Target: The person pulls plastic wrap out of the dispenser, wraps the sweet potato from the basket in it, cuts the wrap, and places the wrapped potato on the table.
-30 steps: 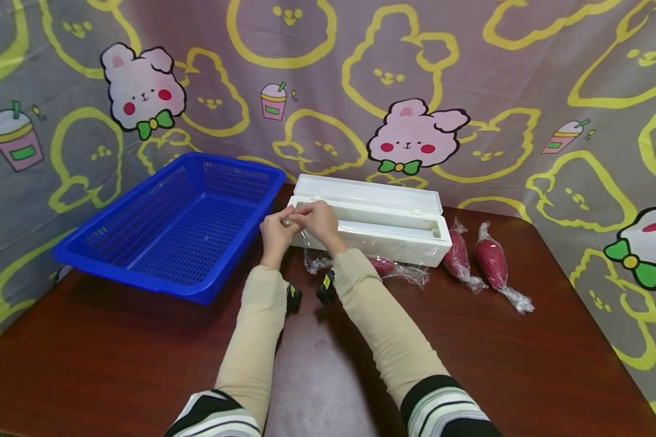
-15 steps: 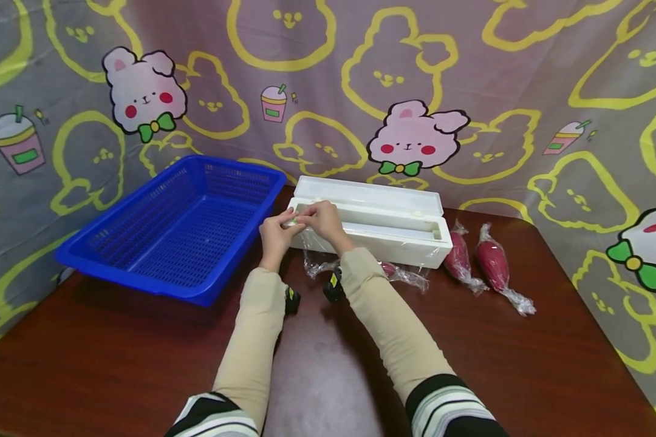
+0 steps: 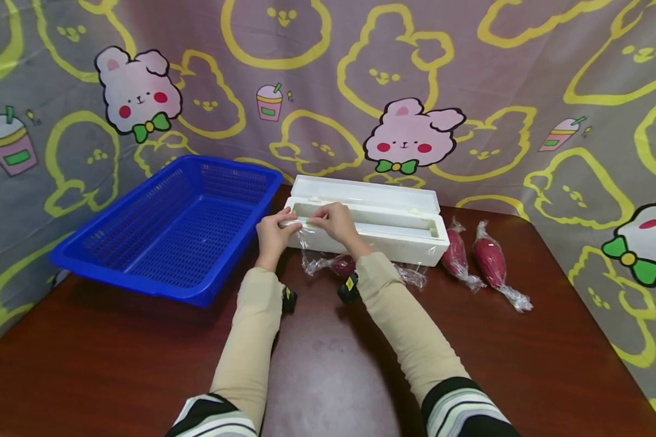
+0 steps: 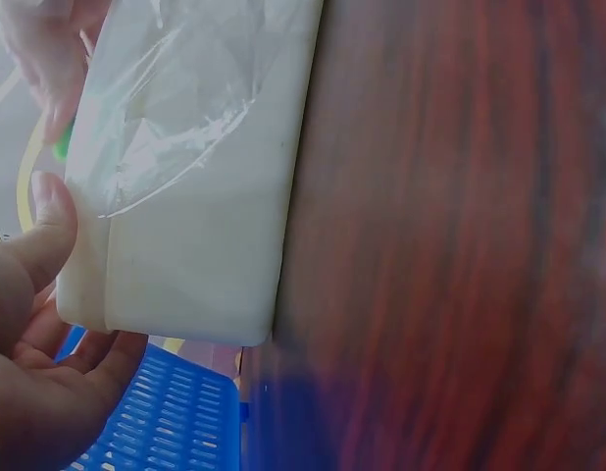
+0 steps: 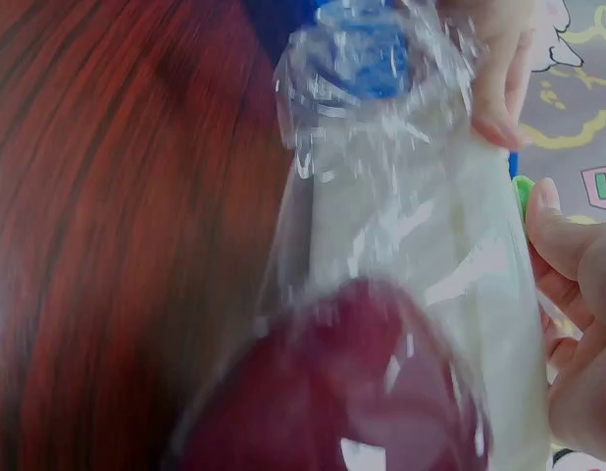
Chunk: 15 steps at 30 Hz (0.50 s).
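A long white cling film dispenser box [image 3: 372, 243] sits on the table with its lid [image 3: 366, 191] raised. My left hand [image 3: 272, 238] grips its left end, thumb on the front rim. My right hand [image 3: 339, 226] pinches a small green slide cutter [image 5: 523, 192] at the box's front rim, a little right of the left hand. Clear film [image 4: 176, 147] hangs over the box's front face. Below it lies a dark red oblong item [image 3: 342, 265] in clear film, partly hidden by the right wrist; it looms large in the right wrist view.
A blue plastic basket [image 3: 197, 290] stands at the left, close to the box's end. Two more film-wrapped dark red items [image 3: 456, 255], with twisted ends, lie right of the box. A patterned cloth [image 3: 306, 73] hangs behind the brown table [image 3: 115, 352].
My right hand has moved to the right along the box's front rim, away from the left hand, which stays at the left end. More of the wrapped item in front shows.
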Each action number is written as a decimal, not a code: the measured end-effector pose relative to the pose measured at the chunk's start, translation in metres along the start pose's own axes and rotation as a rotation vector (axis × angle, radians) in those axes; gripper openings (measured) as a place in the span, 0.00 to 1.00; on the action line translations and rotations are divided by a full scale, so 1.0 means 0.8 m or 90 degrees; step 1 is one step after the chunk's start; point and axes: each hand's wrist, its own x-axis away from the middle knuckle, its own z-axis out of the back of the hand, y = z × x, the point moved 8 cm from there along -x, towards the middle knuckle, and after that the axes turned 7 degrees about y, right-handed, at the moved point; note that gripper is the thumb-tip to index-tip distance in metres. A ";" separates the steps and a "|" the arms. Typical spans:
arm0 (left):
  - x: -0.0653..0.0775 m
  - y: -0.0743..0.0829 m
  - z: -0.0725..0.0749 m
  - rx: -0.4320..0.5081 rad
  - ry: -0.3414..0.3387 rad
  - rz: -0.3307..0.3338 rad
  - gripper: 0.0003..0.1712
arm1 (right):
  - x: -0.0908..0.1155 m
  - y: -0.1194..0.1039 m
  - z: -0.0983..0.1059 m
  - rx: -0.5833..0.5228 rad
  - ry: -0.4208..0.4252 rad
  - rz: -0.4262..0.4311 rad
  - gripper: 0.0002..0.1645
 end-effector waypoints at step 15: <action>0.001 0.002 -0.002 -0.014 -0.019 -0.005 0.10 | 0.044 0.061 0.092 0.047 -0.018 -0.005 0.07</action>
